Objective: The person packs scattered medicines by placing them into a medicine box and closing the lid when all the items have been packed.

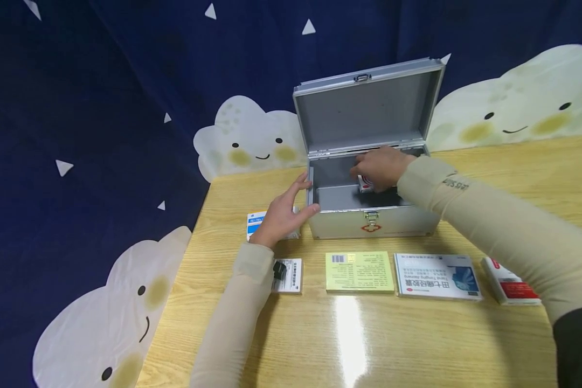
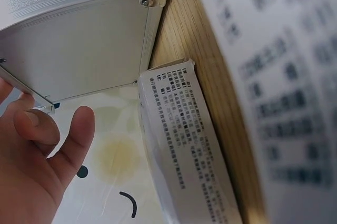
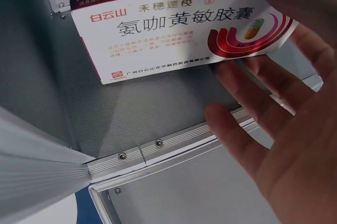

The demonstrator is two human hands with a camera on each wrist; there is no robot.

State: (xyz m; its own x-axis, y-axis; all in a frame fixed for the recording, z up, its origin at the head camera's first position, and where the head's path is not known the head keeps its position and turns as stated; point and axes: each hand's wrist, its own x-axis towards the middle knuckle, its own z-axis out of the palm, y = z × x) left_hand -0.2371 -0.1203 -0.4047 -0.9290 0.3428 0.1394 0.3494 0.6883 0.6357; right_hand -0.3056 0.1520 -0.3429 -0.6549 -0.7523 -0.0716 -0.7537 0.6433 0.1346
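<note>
My right hand (image 1: 384, 166) reaches inside an open silver first-aid case (image 1: 368, 225) and pinches a medicine box. In the right wrist view this medicine box (image 3: 163, 32) is white with dark red edges and a capsule picture. Its right end lies between the thumb and the fingers (image 3: 258, 98), above the case's grey interior. At the case's left side is my left hand (image 1: 283, 215), its fingers and thumb spread and the tips right at the rim. The left wrist view shows the left hand (image 2: 37, 150) beside the outer side wall.
Left of the case lies a blue-and-white box (image 1: 255, 225), partly behind my left hand. In front are a white box (image 1: 293, 276) partly under the left forearm, a yellow-green box (image 1: 359, 272), a white-and-blue box (image 1: 436, 276) and a red-and-white box (image 1: 511, 285). The raised lid (image 1: 368, 113) stands at the back.
</note>
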